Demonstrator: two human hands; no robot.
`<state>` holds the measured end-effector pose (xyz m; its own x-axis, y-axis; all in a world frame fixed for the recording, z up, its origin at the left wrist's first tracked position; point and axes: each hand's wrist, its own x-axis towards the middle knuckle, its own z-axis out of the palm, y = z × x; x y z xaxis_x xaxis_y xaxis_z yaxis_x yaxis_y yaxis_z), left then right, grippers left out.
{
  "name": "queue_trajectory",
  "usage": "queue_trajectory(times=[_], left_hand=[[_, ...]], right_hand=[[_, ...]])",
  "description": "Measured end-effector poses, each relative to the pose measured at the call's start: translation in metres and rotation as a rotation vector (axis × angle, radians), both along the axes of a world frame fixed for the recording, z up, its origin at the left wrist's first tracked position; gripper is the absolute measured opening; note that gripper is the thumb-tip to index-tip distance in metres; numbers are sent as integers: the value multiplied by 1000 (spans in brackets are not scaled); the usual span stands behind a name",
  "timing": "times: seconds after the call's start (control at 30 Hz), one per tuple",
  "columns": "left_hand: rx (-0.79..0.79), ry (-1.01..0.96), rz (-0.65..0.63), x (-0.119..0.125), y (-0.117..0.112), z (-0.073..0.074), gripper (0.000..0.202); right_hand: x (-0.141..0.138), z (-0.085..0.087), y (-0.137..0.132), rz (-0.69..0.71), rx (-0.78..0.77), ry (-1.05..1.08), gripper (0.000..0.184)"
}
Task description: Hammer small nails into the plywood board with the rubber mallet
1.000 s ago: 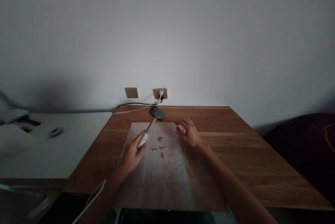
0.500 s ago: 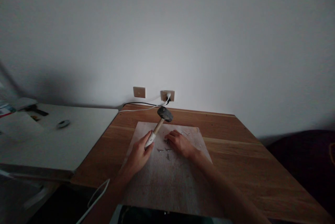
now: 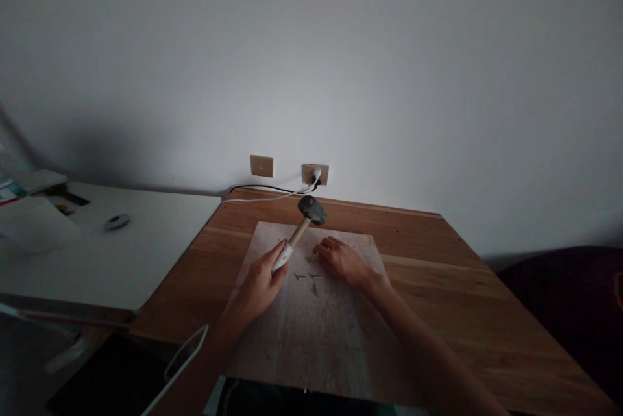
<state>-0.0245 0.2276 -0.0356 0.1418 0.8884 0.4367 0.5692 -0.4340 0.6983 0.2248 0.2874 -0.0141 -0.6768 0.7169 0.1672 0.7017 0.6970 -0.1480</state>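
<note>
My left hand is wrapped round the white grip of a mallet with a dark head and a wooden handle. The mallet is tilted, its head raised above the far part of a pale wooden board. On the board's right half rests my right hand, palm down, with its fingers bent together. Whatever those fingertips may hold is hidden. Just left of and below them are several small shiny pieces that look like nails, standing or lying on the board.
The board lies on a wooden table against the wall. Cables run to a wall socket behind it. To the left, a white table bears a computer mouse and papers. A white cord hangs near my left forearm.
My right hand has shifted slightly right, showing more of the small metal pieces beside its fingertips. The mallet stays in my left hand, and the view has shifted a little.
</note>
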Motion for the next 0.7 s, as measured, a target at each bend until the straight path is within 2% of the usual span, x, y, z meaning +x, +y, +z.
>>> queue_trajectory(times=[0.13,0.27,0.33,0.53,0.7], left_hand=[[-15,3,-8,-1,-1,2,48],[-19,10,-1,-1,-1,1,49],[-16,2,1,-1,-2,0,49],[-23,34,-17,0,-4,3,50],[-34,54,-17,-1,-3,4,49]], right_hand=[[13,5,9,-131,-24,320,31],[23,4,22,-327,11,540,24],[23,0,24,-362,31,540,24],[23,-14,19,-259,29,422,26],[29,-15,20,-216,27,352,21]])
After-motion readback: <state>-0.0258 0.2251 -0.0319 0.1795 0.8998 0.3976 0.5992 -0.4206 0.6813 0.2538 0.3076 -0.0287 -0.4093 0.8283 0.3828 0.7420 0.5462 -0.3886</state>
